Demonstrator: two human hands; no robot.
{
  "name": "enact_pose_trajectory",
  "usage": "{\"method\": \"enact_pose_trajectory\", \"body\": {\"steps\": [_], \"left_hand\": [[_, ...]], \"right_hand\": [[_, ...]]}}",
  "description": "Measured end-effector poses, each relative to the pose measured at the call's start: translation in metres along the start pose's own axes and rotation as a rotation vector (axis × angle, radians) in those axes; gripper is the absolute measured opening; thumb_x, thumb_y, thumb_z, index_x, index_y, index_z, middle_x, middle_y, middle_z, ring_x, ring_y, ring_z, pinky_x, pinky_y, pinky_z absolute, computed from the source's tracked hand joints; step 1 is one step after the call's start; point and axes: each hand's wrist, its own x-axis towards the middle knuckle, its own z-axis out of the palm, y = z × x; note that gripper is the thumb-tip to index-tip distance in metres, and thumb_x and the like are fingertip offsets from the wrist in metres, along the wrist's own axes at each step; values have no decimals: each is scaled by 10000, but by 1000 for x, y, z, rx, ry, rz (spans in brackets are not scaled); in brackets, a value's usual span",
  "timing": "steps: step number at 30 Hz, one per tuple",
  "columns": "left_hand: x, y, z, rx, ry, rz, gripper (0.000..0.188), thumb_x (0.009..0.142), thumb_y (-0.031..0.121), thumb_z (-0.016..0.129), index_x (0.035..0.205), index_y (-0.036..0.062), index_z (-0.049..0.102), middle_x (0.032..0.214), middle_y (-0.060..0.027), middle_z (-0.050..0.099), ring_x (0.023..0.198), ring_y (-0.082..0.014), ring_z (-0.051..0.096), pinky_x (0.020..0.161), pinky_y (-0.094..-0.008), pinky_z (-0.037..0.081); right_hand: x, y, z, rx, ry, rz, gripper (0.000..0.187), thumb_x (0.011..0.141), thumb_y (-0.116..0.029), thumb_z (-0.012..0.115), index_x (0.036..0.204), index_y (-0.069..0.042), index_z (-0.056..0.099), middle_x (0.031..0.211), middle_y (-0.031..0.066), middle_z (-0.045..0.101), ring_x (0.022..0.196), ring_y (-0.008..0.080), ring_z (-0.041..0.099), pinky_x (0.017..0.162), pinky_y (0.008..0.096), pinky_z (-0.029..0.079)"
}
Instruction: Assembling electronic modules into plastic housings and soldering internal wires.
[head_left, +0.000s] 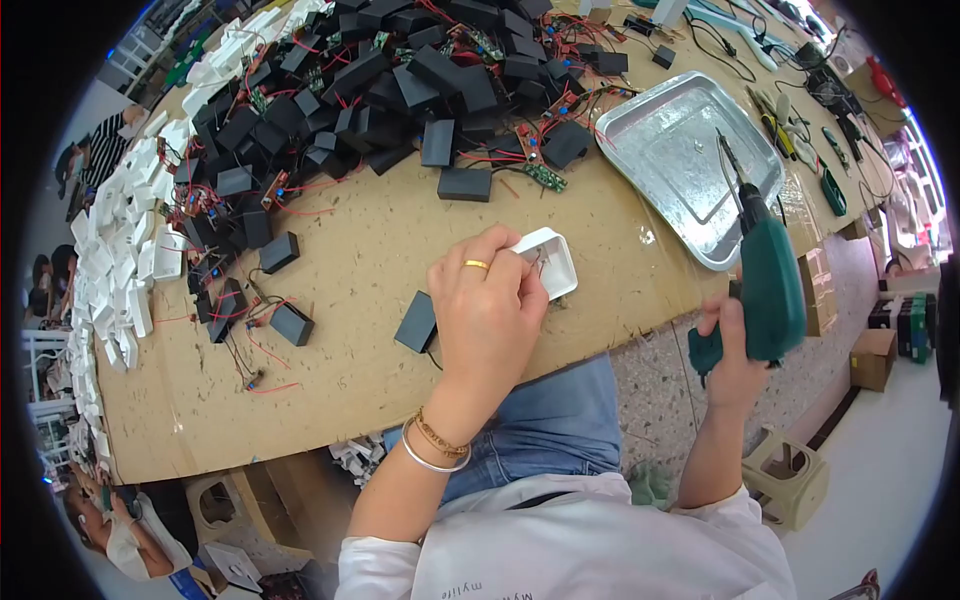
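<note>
My left hand (478,305) is closed at the near edge of the table, its fingertips pinching a small open white plastic case (553,262). Some thin wire shows inside the case; the fingers hide part of it. A black rectangular box (417,322) lies against the left side of that hand, with a dark wire coming from it. My right hand (735,345) is wrapped round the grip of a green soldering gun (773,285), held up off the table's right side. Its thin metal tip points away from me, over a shallow metal tray (625,125).
A big pile of black boxes (440,80) with red wires and small circuit boards covers the far side. White plastic cases (135,240) are heaped along the left edge. Pliers (775,130) and cables lie right of the tray. A stool (785,475) stands on the floor at right.
</note>
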Motion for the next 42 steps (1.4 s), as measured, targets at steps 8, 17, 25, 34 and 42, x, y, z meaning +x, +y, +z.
{"method": "enact_pose_trajectory", "body": {"steps": [8, 17, 25, 34, 42], "left_hand": [[0, 1, 0, 9, 3, 14, 153, 665, 8, 696, 731, 58, 567, 1025, -65, 623, 926, -262, 570, 825, -388, 399], [1, 1, -1, 15, -13, 7, 153, 686, 27, 706, 728, 61, 562, 1025, -64, 619, 921, -262, 572, 842, -395, 394], [-1, 6, -22, -12, -139, 26, 512, 656, 155, 800, 1076, 84, 516, 1241, -128, 512, 1105, -327, 493, 954, -444, 357], [-2, 1, -36, 3, -385, -95, 754, 652, 161, 800, 1313, 62, 452, 1242, -170, 488, 1067, -343, 527, 894, -428, 439], [-3, -20, -89, -311, -252, -192, 646, 674, 144, 761, 1250, 20, 494, 1146, -177, 541, 959, -317, 590, 836, -377, 494]], "right_hand": [[57, -10, 24, -942, 195, -304, 488, 747, -294, 788, 1133, -67, 594, 919, 163, 663, 803, 307, 661, 713, 367, 510], [72, -26, 31, -988, 143, -168, 481, 751, -314, 774, 1144, -108, 589, 891, 164, 674, 824, 342, 663, 703, 393, 507], [91, -20, 33, -1103, 114, -188, 484, 758, -353, 757, 1151, -125, 589, 915, 177, 676, 861, 361, 649, 729, 429, 496], [93, -31, 42, -1125, 51, -37, 508, 722, -223, 740, 1190, -141, 557, 1058, 129, 664, 973, 336, 631, 794, 417, 504], [100, -25, 29, -1019, -117, -115, 572, 785, -220, 678, 1307, -132, 460, 977, 215, 643, 908, 385, 634, 784, 441, 481]]}}
